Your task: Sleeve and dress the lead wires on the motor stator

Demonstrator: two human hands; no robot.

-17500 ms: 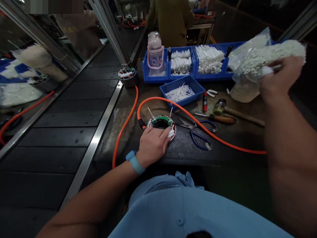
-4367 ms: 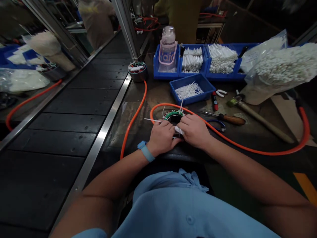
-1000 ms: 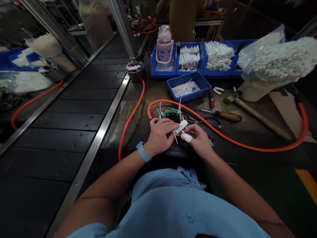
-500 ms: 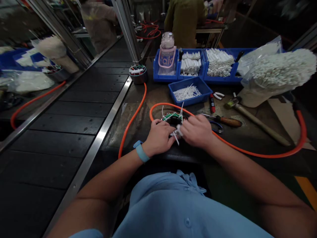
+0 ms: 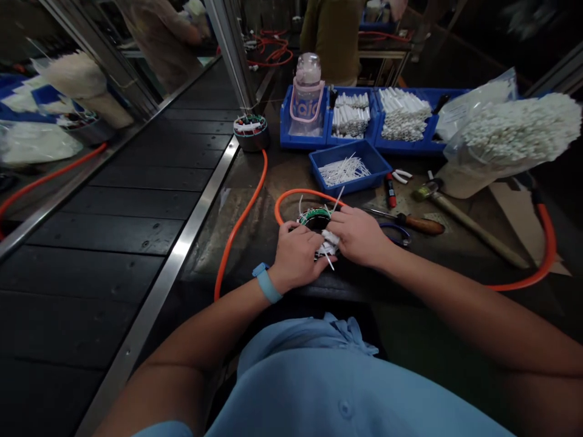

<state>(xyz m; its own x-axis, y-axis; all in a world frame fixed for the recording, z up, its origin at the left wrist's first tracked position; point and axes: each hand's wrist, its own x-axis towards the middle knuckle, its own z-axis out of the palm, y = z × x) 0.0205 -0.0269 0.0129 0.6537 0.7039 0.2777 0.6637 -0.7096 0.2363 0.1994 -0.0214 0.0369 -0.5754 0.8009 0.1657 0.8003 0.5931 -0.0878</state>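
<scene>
On the bench just in front of me lies a ring-shaped motor stator (image 5: 314, 213) with a green inner edge and an orange cable. White cable ties (image 5: 337, 199) stick up and out of its rim. My left hand (image 5: 297, 255) is closed around the stator's near left side. At its right side my right hand (image 5: 362, 237) is pinched on a white sleeve (image 5: 330, 237). A loose white tie end points down toward me between the hands. Fingers and sleeve hide the ring's near edge.
A blue tray of cable ties (image 5: 350, 167) stands behind the stator, before blue bins of white sleeves (image 5: 403, 115). To the right lie a screwdriver (image 5: 423, 223), a hammer (image 5: 478, 224) and a red marker (image 5: 390, 189). Left runs a slatted conveyor (image 5: 132, 206); co-workers stand beyond.
My right hand has shifted slightly left and lowered its fingers onto the white sleeve over the ring. The left hand keeps its hold on the stator. The cable tie on the right leans more.
</scene>
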